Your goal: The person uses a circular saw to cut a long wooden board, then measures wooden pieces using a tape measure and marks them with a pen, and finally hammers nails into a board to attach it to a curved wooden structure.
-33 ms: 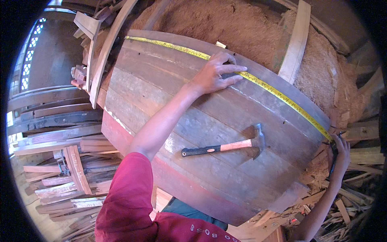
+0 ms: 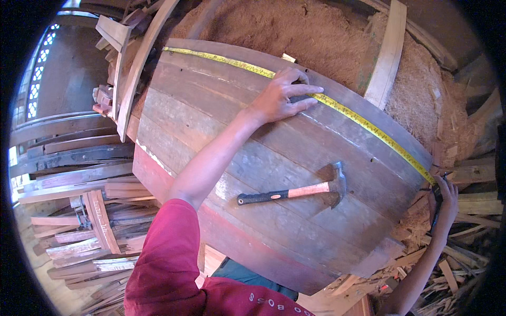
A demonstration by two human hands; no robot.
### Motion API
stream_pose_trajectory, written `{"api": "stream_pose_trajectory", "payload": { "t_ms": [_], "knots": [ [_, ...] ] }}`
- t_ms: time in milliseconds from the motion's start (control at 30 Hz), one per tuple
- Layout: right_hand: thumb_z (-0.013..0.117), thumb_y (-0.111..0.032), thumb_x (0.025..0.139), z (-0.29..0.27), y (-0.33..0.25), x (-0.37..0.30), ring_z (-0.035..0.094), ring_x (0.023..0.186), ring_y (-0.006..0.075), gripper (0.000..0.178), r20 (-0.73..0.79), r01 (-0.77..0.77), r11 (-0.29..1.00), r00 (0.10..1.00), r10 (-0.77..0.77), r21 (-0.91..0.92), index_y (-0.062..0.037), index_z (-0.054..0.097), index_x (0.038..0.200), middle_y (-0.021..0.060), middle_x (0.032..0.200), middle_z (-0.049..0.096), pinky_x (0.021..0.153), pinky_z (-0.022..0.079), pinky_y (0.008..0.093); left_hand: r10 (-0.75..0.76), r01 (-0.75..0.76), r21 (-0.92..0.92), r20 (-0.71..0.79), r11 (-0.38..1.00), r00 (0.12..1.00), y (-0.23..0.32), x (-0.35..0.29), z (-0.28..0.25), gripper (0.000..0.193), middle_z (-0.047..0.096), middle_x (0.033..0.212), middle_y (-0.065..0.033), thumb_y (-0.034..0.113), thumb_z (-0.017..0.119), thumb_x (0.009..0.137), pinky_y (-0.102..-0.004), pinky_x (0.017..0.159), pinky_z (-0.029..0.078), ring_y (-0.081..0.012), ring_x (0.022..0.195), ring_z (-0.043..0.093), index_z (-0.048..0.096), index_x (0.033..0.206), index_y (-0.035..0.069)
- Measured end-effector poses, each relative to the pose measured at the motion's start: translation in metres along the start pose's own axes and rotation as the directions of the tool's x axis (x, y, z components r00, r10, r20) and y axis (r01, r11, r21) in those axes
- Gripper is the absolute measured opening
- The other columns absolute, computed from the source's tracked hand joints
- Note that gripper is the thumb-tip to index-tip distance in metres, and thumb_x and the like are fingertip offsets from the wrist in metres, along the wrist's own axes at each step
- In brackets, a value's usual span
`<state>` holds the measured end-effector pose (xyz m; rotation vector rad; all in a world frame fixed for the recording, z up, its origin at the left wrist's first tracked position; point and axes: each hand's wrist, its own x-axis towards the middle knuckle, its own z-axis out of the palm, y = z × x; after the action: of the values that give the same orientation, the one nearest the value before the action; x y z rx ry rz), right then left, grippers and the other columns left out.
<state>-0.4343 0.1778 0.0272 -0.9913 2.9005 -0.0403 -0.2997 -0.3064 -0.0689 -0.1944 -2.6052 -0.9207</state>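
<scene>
A yellow tape measure (image 2: 369, 125) is stretched along the far edge of a planked table (image 2: 295, 231), set slightly in from the rim. Its long axis is laid roughly in line with the planks, slanted from the far left corner down to the right end, and a gentle bow is seen in it, as in the table's edge. Its left end is pointed at that far corner; its right end is led to the right hand (image 2: 448, 196).

The tape is crossed near the middle of its run by the left hand (image 2: 279, 99), laid palm down, so that a short stretch is hidden. In this grip the thumb and forefinger are held a little apart and pointed to the right; whether the tape is pinched or only pressed cannot be told. At the table's right end, the right grip is closed, with the fingers curled about the end of the tape. A dark thing (image 2: 437, 199) is seen against the palm, too small to be made out.

A hammer (image 2: 295, 193) is laid nearer the person, well apart from the tape, its handle pointed left and its head right, its long axis tilted across the planks. Sawdust (image 2: 279, 26) is heaped beyond the far edge, and wood pieces (image 2: 89, 168) are stacked at the left.
</scene>
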Motion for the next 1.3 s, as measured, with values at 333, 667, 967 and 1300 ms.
{"api": "stream_pose_trajectory", "payload": {
  "t_ms": [333,667,967,1300],
  "knots": [
    [0.070,-0.006,0.075,0.034,-0.010,0.033,0.059,0.110,0.0360,0.046,0.049,-0.071,0.996,0.996,0.068,0.049,-0.0184,0.067,0.120,0.0112,0.121,0.065,0.095,0.048,0.0424,-0.058,0.030,0.232,0.112,0.972,0.992,0.052,0.001,0.004,0.055,0.058,0.131,-0.0126,0.026,0.077,0.079,-0.0494,0.110,0.036,-0.0338,0.129,0.048,0.063,0.131,0.016],
    [0.071,-0.011,0.077,0.033,-0.012,0.041,0.061,0.106,0.0337,0.040,0.103,-0.135,0.991,0.986,0.135,-0.001,-0.0176,0.066,0.116,0.0073,0.117,0.066,0.089,0.050,0.0439,0.140,-0.230,0.141,0.468,0.963,0.873,0.141,0.046,0.116,0.065,0.037,0.156,-0.0083,0.050,0.054,0.095,-0.0515,0.122,0.013,-0.0315,0.147,0.027,0.046,0.146,0.012],
    [0.072,-0.004,0.078,0.072,0.020,0.040,0.065,0.097,0.0341,0.041,0.010,-0.074,0.939,0.997,0.075,0.336,-0.0147,0.068,0.118,0.0116,0.105,0.068,0.086,0.052,0.0396,0.112,-0.174,0.097,0.455,0.980,0.884,0.145,0.052,0.132,0.070,0.037,0.156,-0.0079,0.054,0.051,0.095,-0.0524,0.122,0.013,-0.0294,0.148,0.026,0.041,0.149,0.011],
    [0.064,-0.009,0.089,0.080,-0.012,0.020,0.065,0.094,0.0283,0.035,-0.170,-0.162,0.640,0.889,0.425,0.751,-0.0078,0.065,0.124,0.0129,0.107,0.067,0.089,0.052,0.0373,0.197,-0.304,0.147,0.493,0.941,0.848,0.156,0.067,0.154,0.074,0.035,0.157,-0.0087,0.058,0.053,0.092,-0.0553,0.120,0.013,-0.0331,0.148,0.025,0.041,0.150,0.015]
  ]
}}
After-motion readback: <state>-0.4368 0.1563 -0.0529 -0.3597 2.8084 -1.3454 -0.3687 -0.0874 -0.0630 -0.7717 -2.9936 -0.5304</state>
